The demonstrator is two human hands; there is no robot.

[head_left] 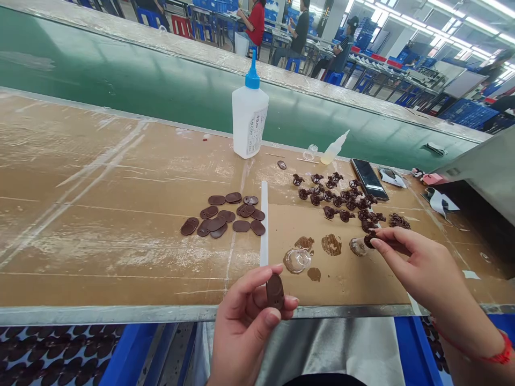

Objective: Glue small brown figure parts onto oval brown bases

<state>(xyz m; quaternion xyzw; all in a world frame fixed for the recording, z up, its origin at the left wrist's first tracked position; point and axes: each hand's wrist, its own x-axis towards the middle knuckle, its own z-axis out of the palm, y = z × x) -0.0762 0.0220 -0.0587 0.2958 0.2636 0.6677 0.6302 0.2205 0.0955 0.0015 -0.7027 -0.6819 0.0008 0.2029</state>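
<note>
So, our left hand pinches a flat oval brown piece upright between thumb and fingers, just above the steel edge of the bench. That grip is narrow and closed firmly on the piece. Our right hand, with a red string bracelet at the wrist, reaches over a tan cardboard sheet, its thumb and forefinger drawn close on a small dark moulded piece. The fingers hide part of that piece, so we cannot make out its whole shape.

Just beside those fingertips sits a small clear plastic dish, and a larger clear dish lies nearer the middle of the sheet, close to several brown smears. Beyond the right hand spreads a scatter of small moulded pieces, with a black smartphone lying just past them. Nothing stands between the right hand and the near dish.

To the left of a white plastic strip, a loose group of oval brown pieces lies on the bench. Farther off stands a large white squeeze bottle with a blue nozzle, and a small clear squeeze bottle lies tilted on its side. Past the green conveyor belt, co-workers sit at other benches among blue crates.
</note>
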